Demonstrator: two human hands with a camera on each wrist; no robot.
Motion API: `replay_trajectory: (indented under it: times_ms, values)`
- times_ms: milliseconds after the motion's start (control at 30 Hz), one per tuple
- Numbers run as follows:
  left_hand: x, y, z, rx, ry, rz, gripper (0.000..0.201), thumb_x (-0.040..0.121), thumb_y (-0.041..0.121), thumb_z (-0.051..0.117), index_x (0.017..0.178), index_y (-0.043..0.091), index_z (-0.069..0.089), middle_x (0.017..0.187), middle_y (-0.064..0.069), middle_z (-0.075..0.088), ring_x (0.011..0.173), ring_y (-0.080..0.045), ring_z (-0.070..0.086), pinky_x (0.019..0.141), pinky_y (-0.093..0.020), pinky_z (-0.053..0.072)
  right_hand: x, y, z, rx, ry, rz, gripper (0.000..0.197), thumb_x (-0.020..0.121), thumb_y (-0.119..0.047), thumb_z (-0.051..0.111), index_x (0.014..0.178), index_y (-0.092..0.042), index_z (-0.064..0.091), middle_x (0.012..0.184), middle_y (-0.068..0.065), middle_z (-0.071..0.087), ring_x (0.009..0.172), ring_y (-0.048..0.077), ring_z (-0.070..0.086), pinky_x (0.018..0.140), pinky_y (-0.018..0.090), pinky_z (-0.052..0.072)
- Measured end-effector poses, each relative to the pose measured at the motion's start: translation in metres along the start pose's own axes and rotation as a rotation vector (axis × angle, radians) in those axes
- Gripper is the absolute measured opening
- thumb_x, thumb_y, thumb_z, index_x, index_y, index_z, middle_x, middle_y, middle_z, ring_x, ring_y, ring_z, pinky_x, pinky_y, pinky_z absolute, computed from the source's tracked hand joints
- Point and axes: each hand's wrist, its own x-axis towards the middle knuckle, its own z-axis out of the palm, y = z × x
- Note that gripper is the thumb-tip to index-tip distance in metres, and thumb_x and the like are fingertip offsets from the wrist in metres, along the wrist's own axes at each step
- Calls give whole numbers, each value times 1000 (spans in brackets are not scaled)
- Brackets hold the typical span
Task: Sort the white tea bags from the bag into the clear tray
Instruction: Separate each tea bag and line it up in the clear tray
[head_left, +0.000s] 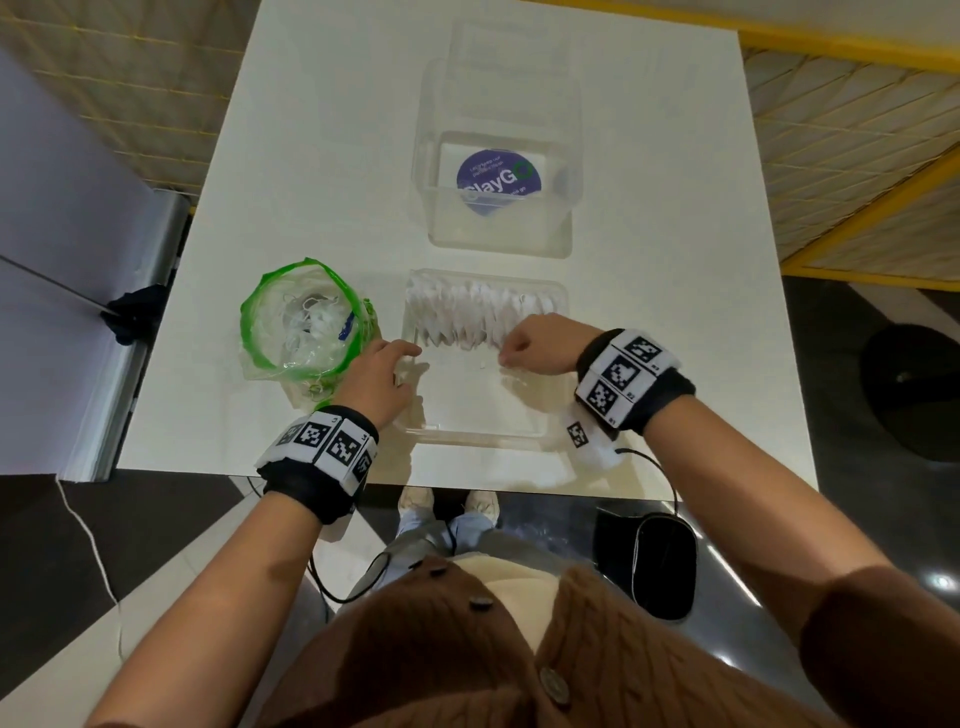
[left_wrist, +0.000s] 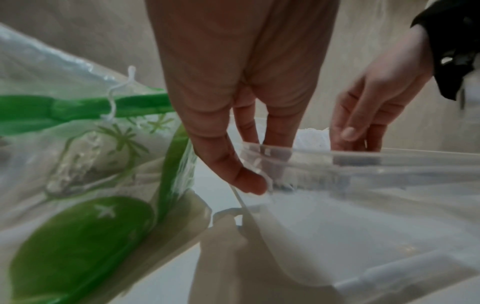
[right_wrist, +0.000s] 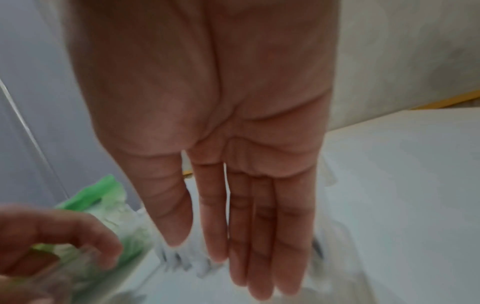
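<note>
At the counter (head_left: 322, 156) edge nearest the body, steadies the clear tray (head_left: 478, 441) with the left hand (head_left: 382, 382): pinches its left rim, thumb outside, fingers (left_wrist: 275, 131) inside, likely so the light plastic cannot slide. Reaches the right hand (head_left: 535, 345) down at the right end of the row of white tea bags (head_left: 467, 317) standing across the tray's far half. Holds those fingers straight, close together, gripping nothing visible, probably to press the row upright. Has the green-rimmed bag (head_left: 244, 322) open just left of the tray, within easy reach, more tea bags inside.
</note>
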Motion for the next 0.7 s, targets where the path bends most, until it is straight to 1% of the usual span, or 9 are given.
replay_trajectory:
  times_ms: [67,100,167,333,400,433,500,567,700]
  values:
    - [0,0,0,-11,4,-1,44,86,1,57,128,13,53,132,-10,46,99,-26,55,89,-33,44,-1,10,0,-39,-26,56,23,96,-26,46,88,-12,62,89,0,58,89,20,52,72,21,36]
    - [0,0,0,-14,7,0,43,86,1,57,128,13,53,131,-10,46,95,-25,54,88,-32,44,0,11,1,-51,-16,68,27,96,-26,45,73,-15,54,76,-3,51,80,19,48,63,20,33]
    - [-1,0,1,-17,14,2,43,86,1,58,127,13,53,131,-10,46,90,-21,52,86,-31,44,4,10,2,-40,19,82,36,97,-25,44,62,-18,38,66,-4,40,67,15,41,54,18,27]
    - [-1,0,1,-25,27,-1,42,86,1,58,126,13,54,129,-11,47,90,-22,53,86,-31,44,5,12,5,-74,43,57,35,97,-23,41,63,-23,35,68,-7,38,85,18,41,54,14,24]
    - [-2,1,1,-12,27,-8,42,86,3,58,126,14,54,129,-12,48,93,-24,55,87,-33,45,1,11,6,-69,51,40,29,98,-24,41,70,-18,46,74,-3,45,87,18,43,55,14,26]
    - [-3,2,1,-2,24,-13,42,86,5,59,127,15,54,129,-12,47,96,-26,55,88,-34,45,-1,10,7,-54,39,20,24,98,-25,42,81,-12,53,84,1,52,89,19,46,58,14,30]
    - [-4,3,1,11,19,-22,42,86,10,60,128,16,53,129,-13,47,102,-29,55,90,-35,44,-6,8,10,-28,17,-37,32,97,-27,43,111,-2,59,109,8,61,101,24,54,77,22,40]
    - [-6,5,2,10,29,-29,44,87,12,60,130,16,51,130,-13,48,107,-30,53,92,-36,43,-14,2,14,12,28,-94,36,97,-29,44,123,-8,56,125,7,59,114,21,54,91,25,38]
    - [-13,9,4,-72,85,-34,55,90,8,56,141,18,37,132,-15,49,110,-27,53,90,-34,43,-28,-4,25,64,43,-183,36,97,-29,44,129,-13,53,128,3,58,116,16,53,93,21,36]
